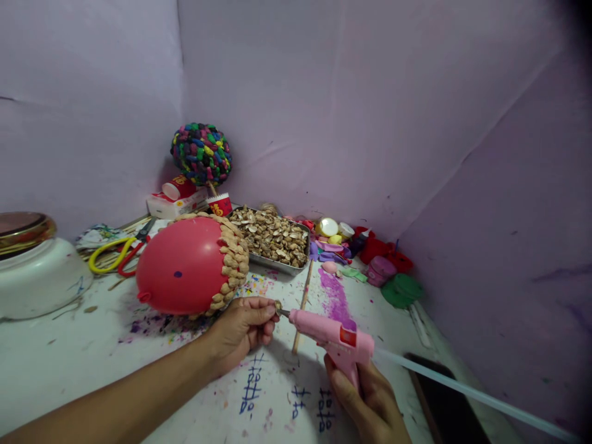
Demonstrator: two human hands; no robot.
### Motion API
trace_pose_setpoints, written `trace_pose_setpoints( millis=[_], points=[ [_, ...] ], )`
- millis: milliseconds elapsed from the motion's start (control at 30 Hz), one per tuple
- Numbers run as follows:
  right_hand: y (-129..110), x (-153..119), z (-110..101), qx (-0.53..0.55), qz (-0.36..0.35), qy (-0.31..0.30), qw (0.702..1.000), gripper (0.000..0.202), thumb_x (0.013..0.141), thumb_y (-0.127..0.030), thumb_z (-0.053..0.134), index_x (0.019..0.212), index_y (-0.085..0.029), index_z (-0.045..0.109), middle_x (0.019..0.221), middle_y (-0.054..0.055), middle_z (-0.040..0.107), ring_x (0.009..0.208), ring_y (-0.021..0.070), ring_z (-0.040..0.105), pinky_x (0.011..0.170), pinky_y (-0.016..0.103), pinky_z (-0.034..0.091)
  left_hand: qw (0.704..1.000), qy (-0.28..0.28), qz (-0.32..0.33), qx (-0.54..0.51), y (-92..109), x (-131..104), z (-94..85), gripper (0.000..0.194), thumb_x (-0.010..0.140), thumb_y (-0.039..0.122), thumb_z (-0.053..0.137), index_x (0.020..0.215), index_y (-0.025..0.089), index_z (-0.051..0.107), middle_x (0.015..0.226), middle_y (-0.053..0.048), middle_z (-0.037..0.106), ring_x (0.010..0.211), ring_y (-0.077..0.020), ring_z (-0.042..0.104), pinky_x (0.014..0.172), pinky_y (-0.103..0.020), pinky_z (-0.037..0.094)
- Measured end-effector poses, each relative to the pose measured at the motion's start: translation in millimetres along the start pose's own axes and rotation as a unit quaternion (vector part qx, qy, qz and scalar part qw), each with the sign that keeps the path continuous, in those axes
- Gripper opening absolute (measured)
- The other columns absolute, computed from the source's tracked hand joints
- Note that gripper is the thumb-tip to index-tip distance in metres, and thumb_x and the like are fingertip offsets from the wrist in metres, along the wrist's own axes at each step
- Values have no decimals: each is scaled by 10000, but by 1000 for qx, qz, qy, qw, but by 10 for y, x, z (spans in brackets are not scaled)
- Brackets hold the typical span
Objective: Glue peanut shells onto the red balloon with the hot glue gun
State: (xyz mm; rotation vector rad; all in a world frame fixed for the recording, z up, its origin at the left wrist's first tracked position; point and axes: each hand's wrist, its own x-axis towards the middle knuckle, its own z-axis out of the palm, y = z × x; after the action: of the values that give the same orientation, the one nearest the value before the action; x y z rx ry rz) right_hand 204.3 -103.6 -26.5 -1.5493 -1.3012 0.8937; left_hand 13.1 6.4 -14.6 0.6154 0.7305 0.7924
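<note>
Between the thumb and fingers of my left hand (245,327) is a small peanut shell (278,306). My right hand (365,401) is wrapped round the handle of a pink glue gun (333,333), whose metal tip touches or nearly touches the shell. A long clear glue stick (472,391) sticks out of the gun's back. Left of my hands a red balloon (180,265) lies on its side, its right end covered with rows of peanut shells (234,256). Behind it stands a metal tray (289,269) heaped with loose shells.
Scissors (124,253) and a white pot (41,277) are at the left. A multicoloured ball (201,154) stands behind the balloon. Paint pots (382,270) and balloons lie at the back right. A wooden stick (303,305) and dark phone-like object (444,401) lie on the table (185,394).
</note>
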Motion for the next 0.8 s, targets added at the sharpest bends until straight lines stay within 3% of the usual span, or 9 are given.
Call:
trace_pose_setpoints(
  millis=[200, 367, 500, 600, 800],
  points=[
    [-21, 10, 8, -3, -11, -4, 1000, 282, 770, -442, 548, 765, -183, 657, 746, 77, 648, 782, 257, 603, 770, 377, 476, 1000, -20, -15, -13, 10, 6, -13, 119, 615, 114, 707, 679, 86, 611, 538, 10, 538, 442, -43, 461, 427, -151, 385],
    [-20, 25, -13, 3, -21, -4, 1000, 266, 782, -430, 545, 815, -190, 656, 801, 62, 658, 767, 222, 605, 719, 296, 482, 1000, -6, -9, -27, 11, 26, -33, 103, 646, 99, 680, 668, 115, 581, 523, 30, 511, 431, -35, 444, 424, -136, 374],
    [-8, 16, -19, 2, -29, -5, 1000, 253, 792, -427, 535, 809, -201, 647, 717, 28, 636, 663, 178, 578, 613, 237, 472, 1000, 3, -1, -31, 18, 43, -46, 126, 639, 103, 687, 664, 125, 565, 517, 41, 493, 435, -34, 442, 427, -129, 367],
    [5, 3, -1, 1, -18, -11, 1000, 275, 794, -437, 528, 859, -202, 654, 695, 24, 632, 599, 163, 554, 543, 226, 458, 1000, 4, 4, -28, 20, 44, -45, 145, 623, 118, 703, 660, 125, 562, 509, 42, 490, 430, -35, 436, 421, -130, 359],
    [13, -7, 26, -2, -1, 7, 1000, 357, 787, -460, 528, 983, -192, 660, 722, 44, 629, 622, 179, 555, 569, 253, 466, 1000, 1, 10, -16, 6, 44, -51, 185, 588, 159, 740, 657, 123, 571, 492, 41, 492, 426, -37, 429, 419, -132, 353]
  ],
)
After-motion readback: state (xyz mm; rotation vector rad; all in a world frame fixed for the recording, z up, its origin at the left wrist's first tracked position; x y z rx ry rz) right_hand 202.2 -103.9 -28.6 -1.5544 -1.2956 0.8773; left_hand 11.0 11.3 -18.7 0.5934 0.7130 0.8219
